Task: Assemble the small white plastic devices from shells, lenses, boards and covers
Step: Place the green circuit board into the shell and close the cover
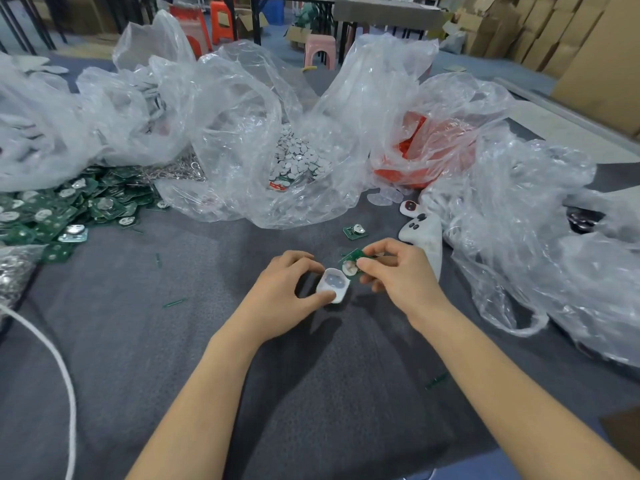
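My left hand holds a small white plastic shell between thumb and fingers, its hollow side facing up, just above the grey cloth. My right hand pinches a green circuit board with a round metal battery clip. The board is tilted and sits at the shell's upper right edge. Another green board lies on the cloth beyond my hands. Assembled white devices with dark lenses lie to the right of it.
A heap of green boards fills the left. Clear plastic bags hold white discs, red parts and white shells. Metal rings and a white cord sit at the left edge.
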### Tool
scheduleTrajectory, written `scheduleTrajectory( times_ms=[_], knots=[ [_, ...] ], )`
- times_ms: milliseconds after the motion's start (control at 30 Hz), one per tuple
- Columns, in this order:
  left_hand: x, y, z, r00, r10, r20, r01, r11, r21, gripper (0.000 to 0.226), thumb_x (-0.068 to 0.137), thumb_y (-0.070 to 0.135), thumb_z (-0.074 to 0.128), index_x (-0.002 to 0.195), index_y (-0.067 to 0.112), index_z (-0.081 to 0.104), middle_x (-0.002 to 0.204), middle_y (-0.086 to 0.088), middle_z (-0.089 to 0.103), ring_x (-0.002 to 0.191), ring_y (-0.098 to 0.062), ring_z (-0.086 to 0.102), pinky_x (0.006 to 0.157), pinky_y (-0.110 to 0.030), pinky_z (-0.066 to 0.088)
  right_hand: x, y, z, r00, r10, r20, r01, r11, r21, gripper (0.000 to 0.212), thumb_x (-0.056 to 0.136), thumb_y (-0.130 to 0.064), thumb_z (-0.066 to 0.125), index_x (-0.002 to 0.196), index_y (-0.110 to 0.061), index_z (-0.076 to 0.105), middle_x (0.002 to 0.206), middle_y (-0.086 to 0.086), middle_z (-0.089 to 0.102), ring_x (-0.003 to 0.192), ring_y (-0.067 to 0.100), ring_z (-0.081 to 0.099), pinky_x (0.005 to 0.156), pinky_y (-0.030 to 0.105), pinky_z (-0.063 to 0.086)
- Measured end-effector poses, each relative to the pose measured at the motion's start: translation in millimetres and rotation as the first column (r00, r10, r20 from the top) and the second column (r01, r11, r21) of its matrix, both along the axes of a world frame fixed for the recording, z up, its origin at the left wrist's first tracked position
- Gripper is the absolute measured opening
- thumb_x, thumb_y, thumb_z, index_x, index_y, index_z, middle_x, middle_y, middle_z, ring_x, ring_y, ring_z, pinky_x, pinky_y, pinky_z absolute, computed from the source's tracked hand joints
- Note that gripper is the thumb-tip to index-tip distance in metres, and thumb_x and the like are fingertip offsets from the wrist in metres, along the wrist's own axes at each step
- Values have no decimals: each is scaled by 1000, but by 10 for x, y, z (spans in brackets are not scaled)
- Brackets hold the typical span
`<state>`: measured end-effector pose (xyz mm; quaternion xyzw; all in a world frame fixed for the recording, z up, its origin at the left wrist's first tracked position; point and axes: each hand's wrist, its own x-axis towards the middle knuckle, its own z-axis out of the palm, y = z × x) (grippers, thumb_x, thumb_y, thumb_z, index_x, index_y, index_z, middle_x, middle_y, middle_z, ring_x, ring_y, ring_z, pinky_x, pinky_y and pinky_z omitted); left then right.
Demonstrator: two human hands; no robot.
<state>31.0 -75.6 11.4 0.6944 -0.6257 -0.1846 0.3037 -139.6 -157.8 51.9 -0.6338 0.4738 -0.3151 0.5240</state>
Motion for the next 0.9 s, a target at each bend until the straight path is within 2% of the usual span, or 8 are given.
scheduleTrajectory(
  times_ms=[100, 167, 367, 467, 533, 667, 900],
  knots=[
    [-23, 15, -12, 997, -25, 69, 23, 999, 26, 60, 74, 53, 72, 128, 31, 56, 139, 10, 42, 131, -10, 31, 110, -27, 24, 50, -24, -4, 997, 73, -23, -72, 996, 51, 14, 87, 1, 64, 76, -8, 64, 68, 8, 66, 51, 13, 64, 51, 20, 52],
    [-31, 15, -31, 993, -36, 112, 32, 999, 37, 66, 72, 56, 72, 132, 35, 52, 143, 12, 38, 134, -9, 26, 111, -27, 20, 68, -15, -32, 996, 86, -37, -83, 995, 62, 14, 87, 2, 64, 76, -6, 64, 67, 9, 65, 49, 14, 63, 49, 21, 51],
    [-2, -7, -66, 996, -13, 89, 14, 1000, -9, 56, 73, 49, 75, 123, 32, 57, 140, 11, 42, 132, -10, 31, 110, -30, 24, 84, -24, -87, 974, 86, -208, -102, 993, -65, 9, 83, -7, 70, 77, -13, 68, 64, 10, 66, 47, 11, 55, 45, 17, 40],
    [-5, -12, -76, 996, -9, 84, 11, 1000, -22, 52, 74, 46, 75, 121, 31, 59, 139, 10, 44, 132, -12, 32, 110, -34, 26, 109, -13, -91, 966, 84, -243, -113, 987, -110, 5, 81, -10, 72, 78, -13, 70, 66, 9, 68, 45, 7, 54, 49, 14, 43],
    [-4, -13, -74, 997, -6, 78, 8, 1000, -26, 49, 74, 45, 76, 119, 30, 60, 138, 10, 45, 132, -12, 33, 110, -35, 27, 128, 0, -100, 959, 62, -277, -106, 983, -149, 5, 80, -12, 73, 77, -15, 70, 68, 7, 70, 46, 7, 55, 56, 18, 48],
    [-15, -19, -72, 997, 5, 73, -2, 999, -36, 46, 73, 45, 77, 114, 30, 61, 137, 10, 46, 131, -12, 34, 108, -33, 27, 146, 20, -124, 946, 7, -325, -81, 974, -214, 5, 79, -16, 73, 75, -17, 70, 70, 4, 70, 62, 16, 62, 72, 34, 54],
    [-44, -22, -75, 994, 33, 102, -27, 998, -54, 46, 72, 49, 76, 110, 29, 61, 134, 12, 47, 128, -10, 34, 97, -23, 21, 153, 40, -160, 962, -50, -269, 8, 988, -152, 14, 81, -15, 72, 70, -22, 68, 74, 2, 70, 64, 13, 60, 79, 40, 55]
  ],
)
